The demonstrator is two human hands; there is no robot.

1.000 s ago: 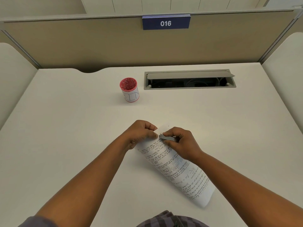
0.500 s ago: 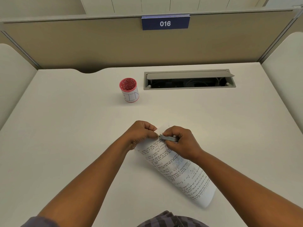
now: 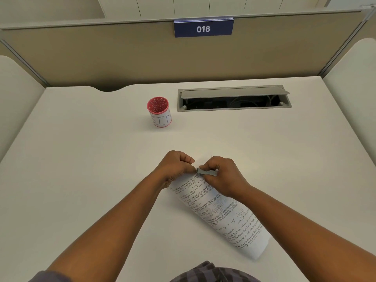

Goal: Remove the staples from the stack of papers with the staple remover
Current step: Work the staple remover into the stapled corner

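A stack of handwritten papers (image 3: 221, 214) lies slanted on the white desk (image 3: 81, 159), its far end lifted between my hands. My left hand (image 3: 175, 167) pinches the top corner of the stack with curled fingers. My right hand (image 3: 223, 176) grips a small grey staple remover (image 3: 206, 171), whose tip touches the paper corner right beside my left thumb. The staple itself is too small to see.
A red cup (image 3: 159, 112) with a white label stands behind my hands, toward the back. An open grey cable hatch (image 3: 234, 98) is set in the desk at the back right. Beige partition walls (image 3: 101, 58) close in the desk.
Both hands stay nearly still at the paper corner; the staple remover tip has shifted slightly toward my left thumb.
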